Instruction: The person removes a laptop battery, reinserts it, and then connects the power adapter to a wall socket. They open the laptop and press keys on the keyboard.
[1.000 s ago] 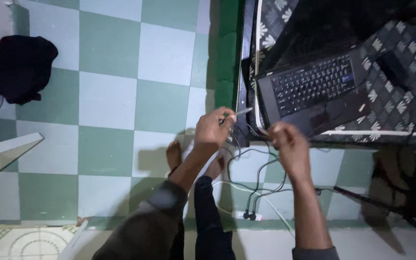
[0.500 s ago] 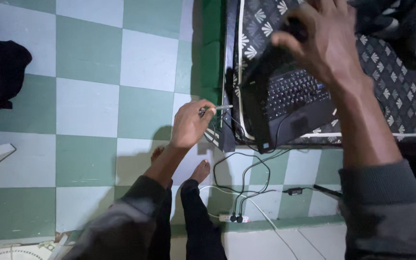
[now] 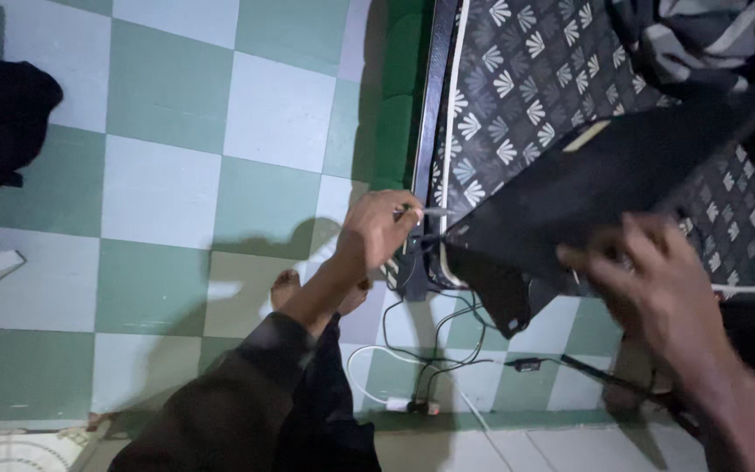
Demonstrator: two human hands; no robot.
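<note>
My left hand [image 3: 377, 232] grips a thin silvery tool [image 3: 430, 211], a pen or small screwdriver, its tip pointing right at the corner of the bed frame [image 3: 434, 105]. A black laptop [image 3: 605, 175] lies on the dark bedcover with pale fan shapes [image 3: 526, 79]. Its lid is down over the keyboard, and one corner hangs past the bed edge. My right hand [image 3: 648, 280] is blurred, fingers apart, at the laptop's near edge; whether it touches the laptop is unclear.
Black and white cables [image 3: 430, 341] trail over the green-and-white tiled floor [image 3: 176, 175] to a power strip [image 3: 412, 406]. My bare foot [image 3: 286, 284] stands beside the bed. A black cloth [image 3: 2, 122] lies far left. Striped fabric [image 3: 701, 35] is on the bed.
My right hand came down from the top of the lid to the laptop's near edge. The lid went down and the keyboard is now hidden. My left hand kept the tool at the bed corner.
</note>
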